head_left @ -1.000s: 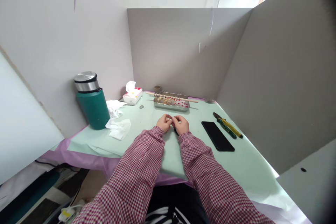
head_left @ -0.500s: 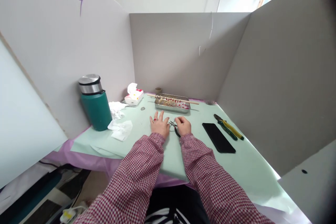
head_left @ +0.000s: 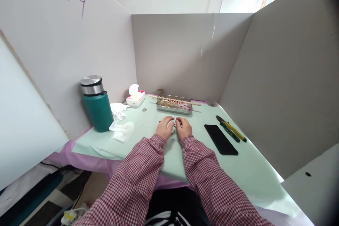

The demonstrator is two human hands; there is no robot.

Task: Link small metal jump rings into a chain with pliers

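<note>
My left hand (head_left: 165,127) and my right hand (head_left: 183,127) rest close together on the pale green table cover (head_left: 148,137), fingers curled toward each other around a small item between them that I cannot make out. Both arms wear red-and-white checked sleeves. A tiny red bead (head_left: 160,122) lies just left of my left hand. Behind the hands stands a metal tray (head_left: 173,105) holding small beads, with a wooden stick (head_left: 174,100) laid across it.
A green flask (head_left: 96,103) with a steel lid stands at left, crumpled tissues (head_left: 120,129) beside it, a tissue pack (head_left: 135,97) behind. A black phone (head_left: 220,139) and yellow-green pliers (head_left: 231,129) lie at right. Grey partition boards enclose the desk.
Half a second ago my left hand lay flat with fingers spread and small pliers showed by my right hand; now both hands have closed together again and the pliers are hidden.
</note>
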